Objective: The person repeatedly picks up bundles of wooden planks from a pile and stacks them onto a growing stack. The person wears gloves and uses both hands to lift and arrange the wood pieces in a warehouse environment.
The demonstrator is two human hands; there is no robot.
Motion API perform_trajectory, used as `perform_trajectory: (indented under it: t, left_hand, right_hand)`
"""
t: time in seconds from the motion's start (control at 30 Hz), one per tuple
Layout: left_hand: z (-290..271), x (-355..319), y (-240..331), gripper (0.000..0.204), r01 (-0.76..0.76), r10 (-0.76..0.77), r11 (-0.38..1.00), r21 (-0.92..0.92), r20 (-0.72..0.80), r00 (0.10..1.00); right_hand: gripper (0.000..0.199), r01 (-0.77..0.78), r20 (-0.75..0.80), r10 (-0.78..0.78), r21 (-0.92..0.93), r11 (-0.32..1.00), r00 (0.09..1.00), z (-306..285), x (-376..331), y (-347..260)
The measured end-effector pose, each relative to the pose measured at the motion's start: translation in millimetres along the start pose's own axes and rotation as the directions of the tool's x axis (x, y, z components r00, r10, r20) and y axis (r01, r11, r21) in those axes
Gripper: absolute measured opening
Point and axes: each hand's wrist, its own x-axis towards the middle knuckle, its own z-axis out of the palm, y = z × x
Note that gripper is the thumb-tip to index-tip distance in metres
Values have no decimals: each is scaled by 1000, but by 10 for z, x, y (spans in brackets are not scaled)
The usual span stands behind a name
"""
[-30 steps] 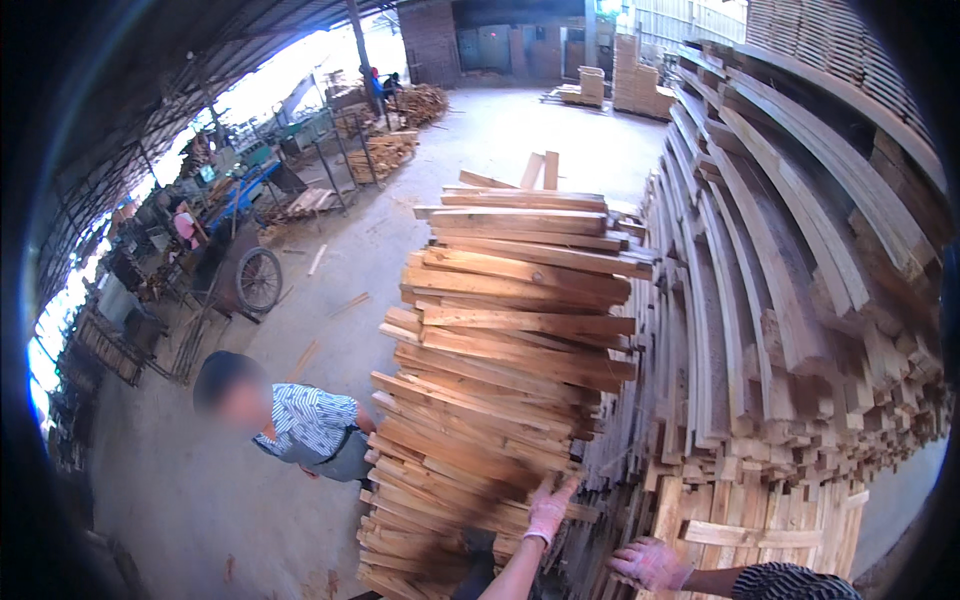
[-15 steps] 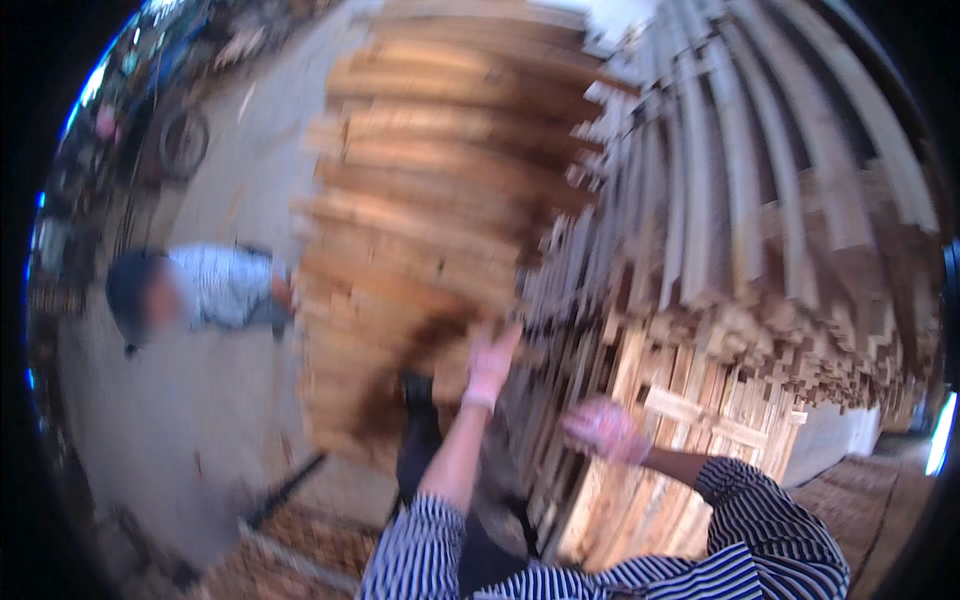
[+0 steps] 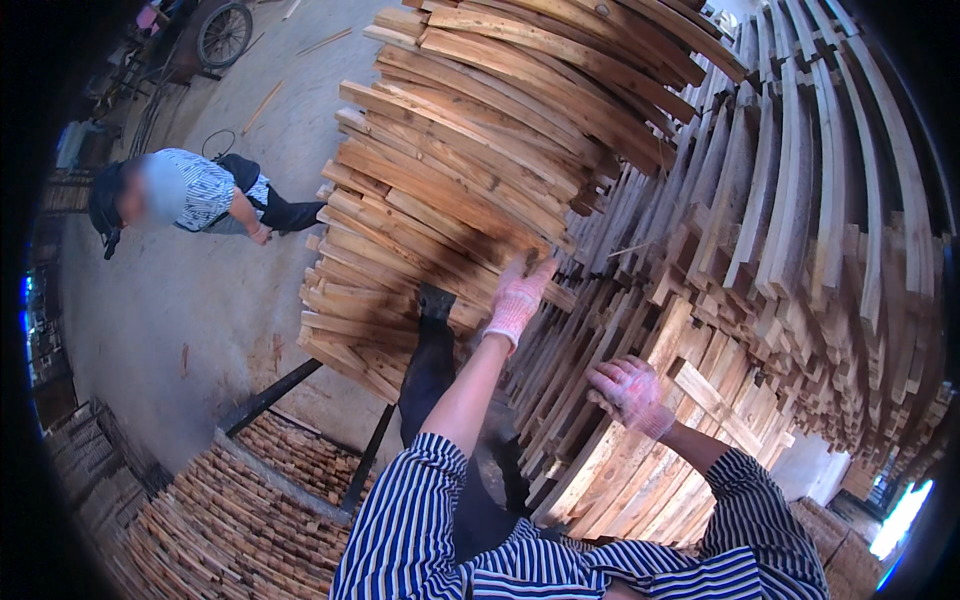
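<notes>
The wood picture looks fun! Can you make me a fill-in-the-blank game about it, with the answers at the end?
1. The left hand and the right hand are both wearing ____.
2. The pattern on the person's sleeves is made of ____.
3. In the picture, the co-worker is to the ____ of the sunlit planks.
4. Near the top left corner there is a round, spoked ____.

Missing words: gloves; stripes; left; wheel.
</notes>
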Motion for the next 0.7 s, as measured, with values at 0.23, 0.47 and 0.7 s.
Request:
perform_trajectory:
  t: [0.23, 0.47, 0.7]
  left_hand:
    - [-622, 204, -400, 83, -50, -214, 872, -488, -470, 856]
    - [-1044, 302, -633, 62, 48, -517, 573, -818, -316, 796]
    - [-843, 253, -806, 61, 119, -554, 483, -868, -197, 809]
  right_hand:
    - [58, -292, 34, 292, 212, 933, 956, -292, 833, -279]
    - [81, -529, -89, 528, 13, 848, 845, 642, 2513, 277]
    - [83, -487, -111, 483, -15, 873, 869, 1232, 3200, 600]
